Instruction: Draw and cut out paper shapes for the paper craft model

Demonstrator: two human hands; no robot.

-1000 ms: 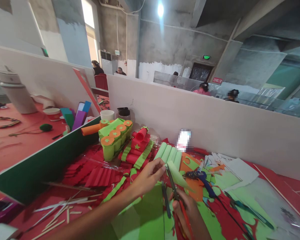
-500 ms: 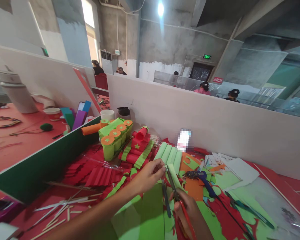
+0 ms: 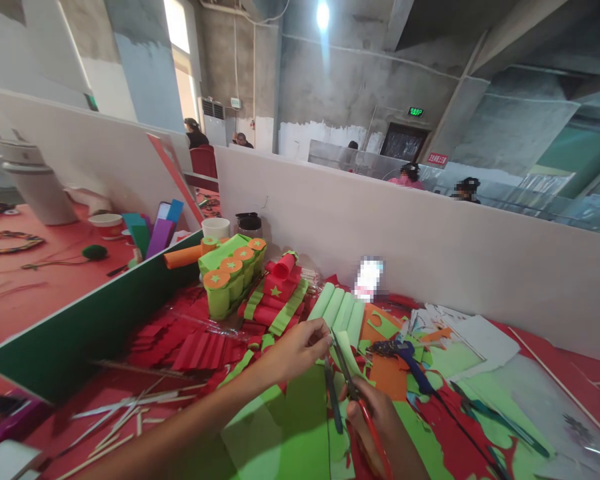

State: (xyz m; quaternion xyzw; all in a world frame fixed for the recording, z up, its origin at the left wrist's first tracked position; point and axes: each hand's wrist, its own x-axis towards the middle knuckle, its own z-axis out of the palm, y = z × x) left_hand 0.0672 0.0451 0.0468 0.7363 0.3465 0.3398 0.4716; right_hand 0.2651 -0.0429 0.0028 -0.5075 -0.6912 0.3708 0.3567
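Observation:
My right hand (image 3: 377, 413) is closed round a pair of scissors with red handles (image 3: 369, 430), its blades pointing up and away. At the blade tips, my left hand (image 3: 307, 347) is closed in a pinch; what sits between its fingertips is too small to make out. A pale green paper strip (image 3: 350, 350) lies beside the blades. Under the hands lie bright green sheets (image 3: 305, 427) and a dark slim tool (image 3: 333, 397). Just beyond are several pale green paper rolls (image 3: 336, 305). Left of those stands a red and green paper model with a star (image 3: 275, 291).
Green paper cylinders with orange tops (image 3: 220, 293) stand at the back left, near folded red paper (image 3: 200, 350). A blue glue gun (image 3: 413, 367), red scraps (image 3: 445, 427) and another cutting tool (image 3: 505, 420) lie right. A lit phone (image 3: 369, 279) leans on the white partition (image 3: 455, 260).
Both hands and the scissors stay nearly in place at the same spot. The whole view has shifted very slightly.

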